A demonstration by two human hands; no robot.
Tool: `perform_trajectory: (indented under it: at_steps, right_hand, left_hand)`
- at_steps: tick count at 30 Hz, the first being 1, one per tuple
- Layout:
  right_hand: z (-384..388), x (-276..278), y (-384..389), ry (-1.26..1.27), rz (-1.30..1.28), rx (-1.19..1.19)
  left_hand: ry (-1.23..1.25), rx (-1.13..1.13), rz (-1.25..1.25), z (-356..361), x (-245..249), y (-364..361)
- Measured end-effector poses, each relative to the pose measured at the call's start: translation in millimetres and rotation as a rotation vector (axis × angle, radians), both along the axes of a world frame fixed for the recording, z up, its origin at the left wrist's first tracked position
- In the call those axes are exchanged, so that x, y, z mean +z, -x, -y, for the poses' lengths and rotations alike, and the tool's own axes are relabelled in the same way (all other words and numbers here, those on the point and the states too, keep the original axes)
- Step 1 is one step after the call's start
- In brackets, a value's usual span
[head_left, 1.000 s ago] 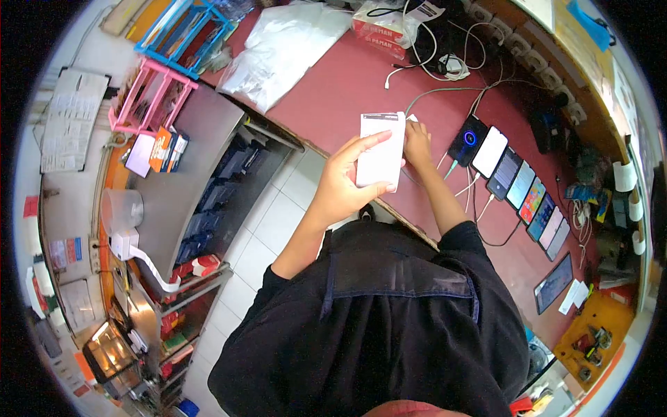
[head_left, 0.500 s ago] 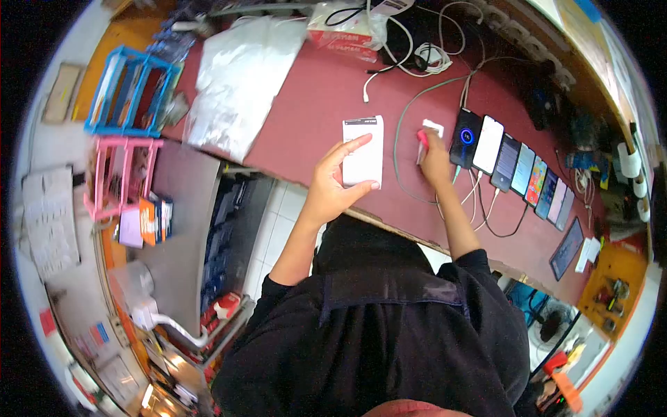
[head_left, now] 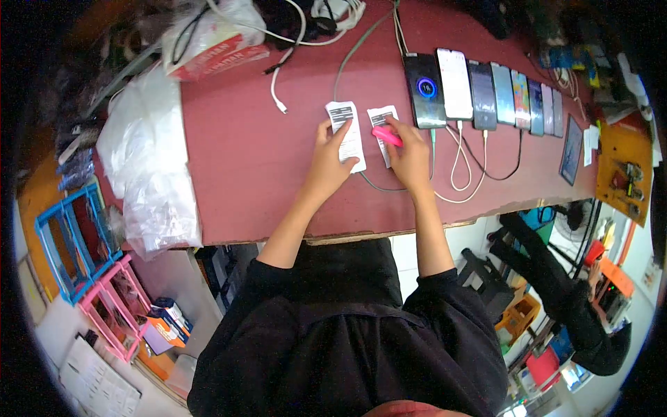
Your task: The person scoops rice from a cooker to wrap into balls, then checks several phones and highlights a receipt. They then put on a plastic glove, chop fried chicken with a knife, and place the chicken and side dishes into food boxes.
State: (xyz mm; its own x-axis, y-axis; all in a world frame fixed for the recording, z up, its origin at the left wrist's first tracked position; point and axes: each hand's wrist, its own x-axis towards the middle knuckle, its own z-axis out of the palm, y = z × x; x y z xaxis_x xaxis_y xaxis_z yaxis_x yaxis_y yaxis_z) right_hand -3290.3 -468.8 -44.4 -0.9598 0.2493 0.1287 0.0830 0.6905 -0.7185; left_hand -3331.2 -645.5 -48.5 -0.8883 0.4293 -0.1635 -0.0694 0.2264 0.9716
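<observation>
Left hand (head_left: 332, 156) now has the long slip (head_left: 347, 137) spread between thumb and fingers, well left of the black phone (head_left: 426, 90), lower than before, when it was held up nearer the table's front edge. Right hand (head_left: 410, 153) pinches the pink pen (head_left: 387, 135) over the short slip (head_left: 383, 125), just left of the phone. Farther left of it, bare table (head_left: 243, 167) opens toward the plastic (head_left: 149, 153); right, more phones (head_left: 511, 94) crowd in.

Crumpled translucent plastic sheeting (head_left: 149, 139) lies on the dark-red tabletop (head_left: 257, 181) near a red-and-white cardboard box (head_left: 221, 58). A blue open-framed plastic rack (head_left: 64, 206) sits beside a pink plastic rack (head_left: 105, 280). Slim rectangular phones (head_left: 482, 95) lie in a row.
</observation>
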Motion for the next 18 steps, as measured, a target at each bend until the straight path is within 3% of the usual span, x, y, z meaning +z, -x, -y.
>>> perform_trajectory:
  at_steps: [2,4,6,12,14,16,18]
  right_hand:
    - [-3,6,-3,0.061,0.049,0.023]
    - [-7,-2,-7,0.063,0.059,0.016]
    - [-8,-2,-7,0.098,0.022,0.016]
    - [-18,-6,-3,0.226,0.101,-0.025]
    - [-27,-13,-3,0.164,-0.093,0.034]
    - [-30,-10,-9,0.16,-0.079,0.01]
    - [-28,5,-11,0.582,0.146,-0.161]
  left_hand:
    - [0.446,-0.058,-0.296,-2,-3,-1]
    - [0.508,-0.095,-0.353,-3,1,1]
    - [0.691,-0.159,-0.618,-7,-1,4]
    - [0.561,-0.353,-0.679,-24,-20,24]
    - [0.653,-0.526,-0.8,-25,-21,27]
    - [0.653,-0.536,-0.79,-24,-17,30]
    - [0.658,-0.55,-0.776,-26,-19,28]
